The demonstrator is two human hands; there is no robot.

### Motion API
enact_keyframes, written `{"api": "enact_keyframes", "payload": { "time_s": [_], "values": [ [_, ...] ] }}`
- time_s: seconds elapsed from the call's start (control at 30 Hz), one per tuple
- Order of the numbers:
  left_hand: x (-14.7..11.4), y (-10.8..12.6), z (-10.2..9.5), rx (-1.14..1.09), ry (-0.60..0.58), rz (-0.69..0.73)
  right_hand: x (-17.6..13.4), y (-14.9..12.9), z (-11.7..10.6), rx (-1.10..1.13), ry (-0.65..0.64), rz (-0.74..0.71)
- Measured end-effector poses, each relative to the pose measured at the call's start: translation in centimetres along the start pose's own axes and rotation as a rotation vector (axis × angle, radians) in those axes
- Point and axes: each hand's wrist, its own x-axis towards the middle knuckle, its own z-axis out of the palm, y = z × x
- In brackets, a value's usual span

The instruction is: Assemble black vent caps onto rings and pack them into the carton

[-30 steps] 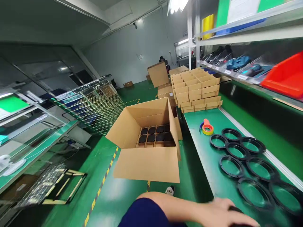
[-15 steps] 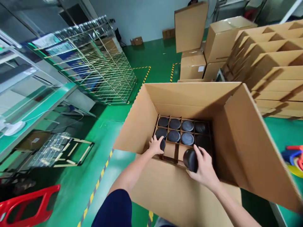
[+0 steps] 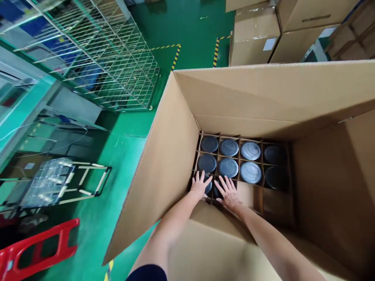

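Observation:
Inside a large open cardboard box (image 3: 249, 93), a cardboard divider grid (image 3: 258, 199) holds several round, black-topped items (image 3: 228, 167), which look like lidded jars. My left hand (image 3: 200, 185) lies with fingers spread over a black-topped item (image 3: 208, 186) in the near left cell. Beside it, my right hand (image 3: 229, 192) rests with fingers apart on another black-topped item (image 3: 217, 191) in the neighbouring cell of the same row. Both items are partly hidden by the hands. Two cells to the right in that near row show only cardboard.
A wire cage cart (image 3: 117, 58) stands at the upper left, near a green-topped bench (image 3: 29, 105). Closed cartons (image 3: 254, 35) are stacked beyond the box. At the lower left are a red plastic frame (image 3: 58, 242) and a low rack (image 3: 84, 183) beside clear items.
My right hand has set the black item into the cell beside my left hand and let go of its side grip. The view has moved closer to the box.

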Motion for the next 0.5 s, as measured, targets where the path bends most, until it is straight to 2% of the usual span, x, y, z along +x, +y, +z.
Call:
{"api": "enact_keyframes", "payload": {
  "time_s": [0.13,0.3,0.5],
  "values": [
    [0.4,-0.5,1.2,-0.015,-0.003,-0.039,-1.7,2.5,2.0,0.056,0.04,-0.18],
    [0.4,-1.1,1.1,0.021,0.007,-0.064,-2.3,3.9,3.0,0.087,-0.031,-0.177],
    [0.2,-1.3,0.2,0.023,0.0,0.004,-2.7,4.2,2.1,0.15,-0.074,-0.134]
  ]
}}
